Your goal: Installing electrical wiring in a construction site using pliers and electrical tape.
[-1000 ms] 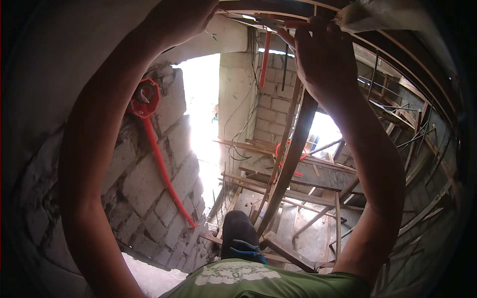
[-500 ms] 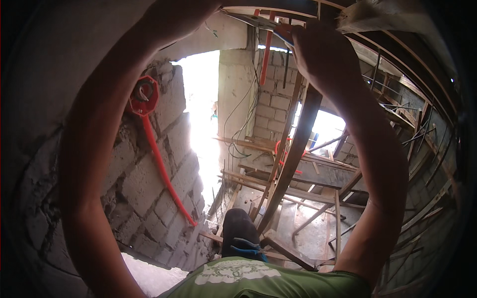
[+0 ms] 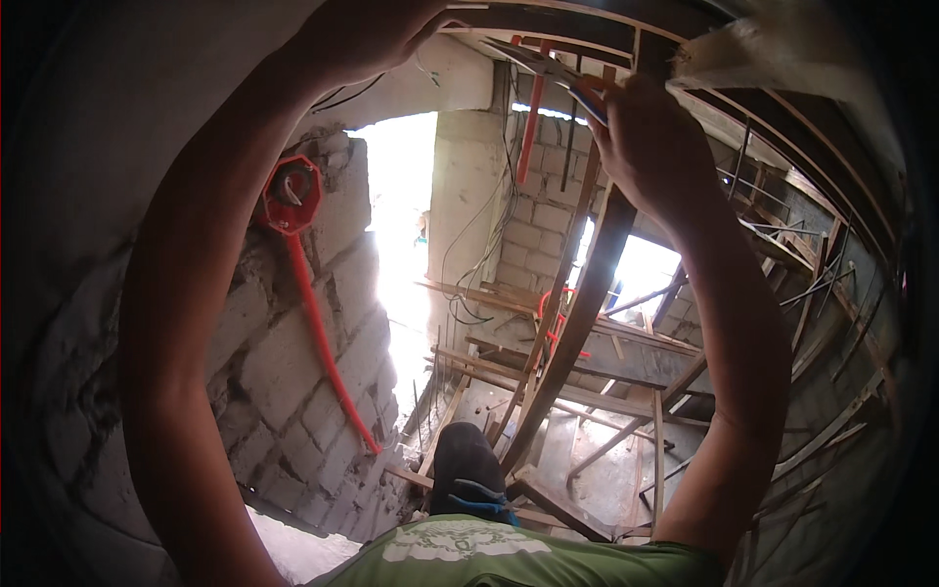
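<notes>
Both my arms are raised overhead. My right hand [image 3: 653, 147] is closed round the handles of pliers [image 3: 548, 66], blue and orange where they show. The grey jaws of the pliers point up and left toward my other hand, apart from it. My left hand [image 3: 377, 34] is at the top edge, its fingers bent to the right and partly cut off by the frame. What they pinch is too dark to make out. Thin dark wires [image 3: 350, 95] hang just below that hand. An orange pipe [image 3: 533, 127] hangs behind the jaws.
At left, a red octagonal junction box [image 3: 292, 194] with an orange conduit [image 3: 328, 352] runs down a rough block wall [image 3: 284, 342]. A wooden post [image 3: 577, 313] slants through the middle. Timber braces [image 3: 626, 401] stand below right. Loose cables [image 3: 489, 254] hang by a column.
My right hand has moved down and slightly right with the pliers, drawing the jaws away from my left hand. My left hand has shifted slightly right. The whole view has dropped a little.
</notes>
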Tool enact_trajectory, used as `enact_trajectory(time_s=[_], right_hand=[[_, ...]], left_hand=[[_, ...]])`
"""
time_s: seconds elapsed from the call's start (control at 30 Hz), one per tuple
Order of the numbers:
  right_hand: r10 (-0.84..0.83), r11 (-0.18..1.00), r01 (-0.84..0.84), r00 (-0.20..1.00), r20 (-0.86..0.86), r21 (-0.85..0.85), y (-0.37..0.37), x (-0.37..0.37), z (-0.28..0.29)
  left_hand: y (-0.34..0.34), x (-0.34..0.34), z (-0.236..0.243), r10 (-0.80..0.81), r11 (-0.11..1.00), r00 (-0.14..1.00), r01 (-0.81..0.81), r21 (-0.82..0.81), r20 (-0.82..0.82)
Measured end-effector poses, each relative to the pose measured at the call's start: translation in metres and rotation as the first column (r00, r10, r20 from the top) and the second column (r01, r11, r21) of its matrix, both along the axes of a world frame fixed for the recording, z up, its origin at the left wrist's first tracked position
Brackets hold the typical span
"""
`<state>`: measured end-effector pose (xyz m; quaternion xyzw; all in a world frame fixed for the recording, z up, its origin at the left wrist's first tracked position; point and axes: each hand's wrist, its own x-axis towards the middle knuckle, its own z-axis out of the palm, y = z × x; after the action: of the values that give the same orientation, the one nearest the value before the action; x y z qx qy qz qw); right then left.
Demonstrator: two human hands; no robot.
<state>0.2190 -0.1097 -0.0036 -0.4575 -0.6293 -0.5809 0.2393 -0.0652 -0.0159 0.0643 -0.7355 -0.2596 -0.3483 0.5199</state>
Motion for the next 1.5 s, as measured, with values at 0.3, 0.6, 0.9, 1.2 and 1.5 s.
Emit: enact_trajectory(time_s=[0.3,0.6,0.9,1.2,1.5], right_hand=[[-0.038,0.96,-0.041,0.961,0.272,0.278,0.011,-0.021,0.003],[0.048,0.971,-0.098,0.974,0.223,0.218,0.03,-0.026,0.005],[-0.058,0.993,0.052,0.997,0.059,0.106,0.012,-0.046,0.012],[-0.044,0.999,0.044,0.992,0.116,0.001,0.003,-0.043,0.017],[-0.198,0.955,0.185,0.98,-0.033,-0.233,-0.011,-0.062,0.024]], left_hand=[[0.013,0.002,-0.003,0.093,0.986,0.995,-0.096,0.133,0.031],[0.016,0.006,-0.008,0.108,0.979,0.994,-0.109,0.174,0.015],[0.019,0.002,-0.005,0.12,0.968,0.99,-0.099,0.231,-0.079],[0.012,0.005,-0.006,0.115,0.985,0.993,-0.11,0.135,-0.028],[0.017,0.002,-0.008,0.095,0.972,0.993,-0.079,0.221,-0.065]])
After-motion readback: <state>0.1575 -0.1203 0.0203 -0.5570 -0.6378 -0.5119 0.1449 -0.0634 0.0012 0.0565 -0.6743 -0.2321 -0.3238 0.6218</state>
